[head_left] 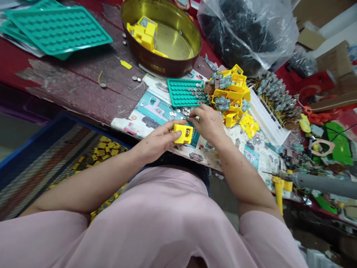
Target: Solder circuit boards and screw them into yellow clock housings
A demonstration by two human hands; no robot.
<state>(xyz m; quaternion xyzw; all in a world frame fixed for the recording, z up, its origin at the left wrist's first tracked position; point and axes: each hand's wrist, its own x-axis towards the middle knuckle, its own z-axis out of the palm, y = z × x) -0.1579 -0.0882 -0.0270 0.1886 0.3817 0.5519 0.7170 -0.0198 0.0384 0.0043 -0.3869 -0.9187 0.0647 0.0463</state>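
Observation:
My left hand [160, 141] is closed on a small yellow box [182, 134] whose open compartment shows metal parts. My right hand [208, 121] is just right of the box, its thumb and fingers pinched together; what they hold, if anything, is too small to make out. Beyond the hands, a teal ribbed tray [178, 93] carries round button cells [198, 93] on its right side. Loose cells and small metal pieces lie between that tray and my fingers. A pile of yellow housings [235, 95] with grey parts sits to the right, beside a heap of small yellow covers [249, 125].
A round tin [167, 65] with yellow boxes stands at the back. Teal trays [61, 31] lie back left. A black-filled plastic bag [242, 33], a white rack [269, 119] and a grey-handled tool [323, 183] are on the right. A blue-edged crate [55, 126] of yellow boxes is below left.

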